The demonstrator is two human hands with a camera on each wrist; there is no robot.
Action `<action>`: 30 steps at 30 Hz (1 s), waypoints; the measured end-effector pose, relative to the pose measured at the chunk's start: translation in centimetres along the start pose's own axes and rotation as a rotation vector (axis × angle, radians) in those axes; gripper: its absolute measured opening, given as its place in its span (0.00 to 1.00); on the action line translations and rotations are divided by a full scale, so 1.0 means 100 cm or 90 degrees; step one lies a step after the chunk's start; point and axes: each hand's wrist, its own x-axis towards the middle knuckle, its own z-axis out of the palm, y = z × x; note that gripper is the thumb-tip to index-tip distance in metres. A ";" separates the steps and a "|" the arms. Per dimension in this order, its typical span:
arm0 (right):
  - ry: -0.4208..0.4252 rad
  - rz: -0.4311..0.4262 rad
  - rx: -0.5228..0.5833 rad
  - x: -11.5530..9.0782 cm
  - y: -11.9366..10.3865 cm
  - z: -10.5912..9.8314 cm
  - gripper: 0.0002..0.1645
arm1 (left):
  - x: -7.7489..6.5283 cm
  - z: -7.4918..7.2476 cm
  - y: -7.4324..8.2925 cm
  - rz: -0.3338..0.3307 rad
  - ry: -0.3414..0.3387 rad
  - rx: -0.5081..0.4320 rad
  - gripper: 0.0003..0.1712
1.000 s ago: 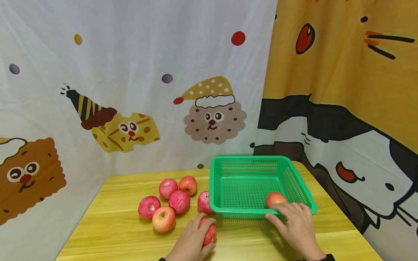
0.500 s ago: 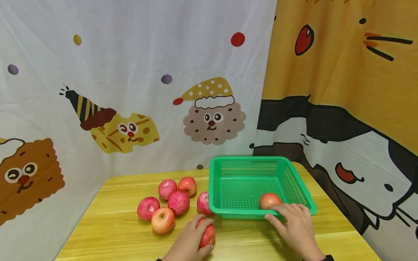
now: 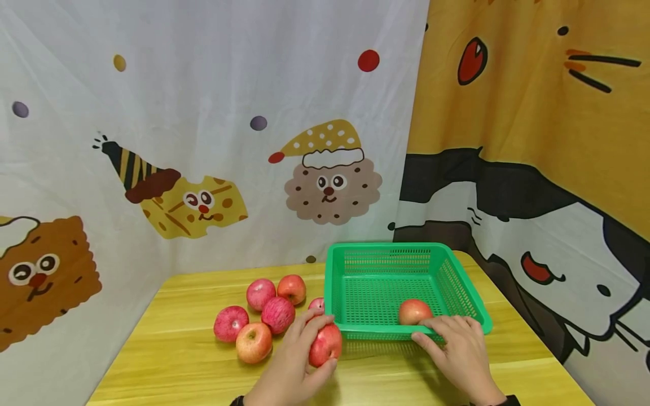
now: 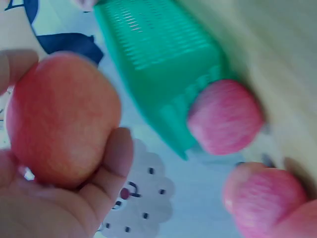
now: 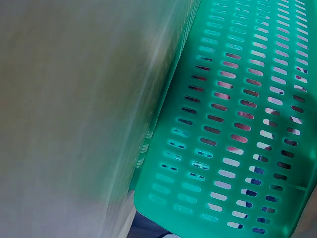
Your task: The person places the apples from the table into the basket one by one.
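In the head view, my left hand (image 3: 291, 361) grips a red apple (image 3: 325, 345) between thumb and fingers, just in front of the basket's near left corner. The left wrist view shows the same apple (image 4: 64, 119) cupped in the curled fingers. At the near right, my right hand (image 3: 463, 352) holds the rim of a green plastic basket (image 3: 386, 329), fingers over the edge and thumb outside. One apple (image 3: 414, 312) lies inside the basket near those fingers. The right wrist view is filled by the slotted basket wall (image 5: 233, 124).
Several apples (image 3: 278, 314) cluster on the wooden table (image 3: 188, 361) left of the basket. Another apple (image 3: 316, 304) sits against the basket's left side, partly hidden behind my left hand. A printed curtain (image 3: 213, 141) hangs behind the table.
My left hand has lifted its apple up toward the basket's front left corner. The apple in the basket has rolled to the left. My right hand stays on the rim.
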 end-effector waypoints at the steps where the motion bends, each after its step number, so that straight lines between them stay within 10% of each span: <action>1: 0.001 -0.001 -0.002 0.000 0.000 0.000 0.19 | 0.005 -0.001 0.003 0.014 0.024 -0.005 0.38; 5: 0.007 -0.004 -0.009 0.000 0.002 -0.001 0.19 | 0.028 0.002 0.011 0.012 0.056 -0.047 0.37; 19: -0.004 -0.004 -0.009 -0.004 0.003 0.004 0.20 | 0.084 0.061 -0.009 -0.055 -0.072 -0.020 0.38; 30: -0.011 0.005 -0.015 -0.003 0.003 0.003 0.20 | 0.091 0.084 -0.020 -0.014 -0.097 0.184 0.23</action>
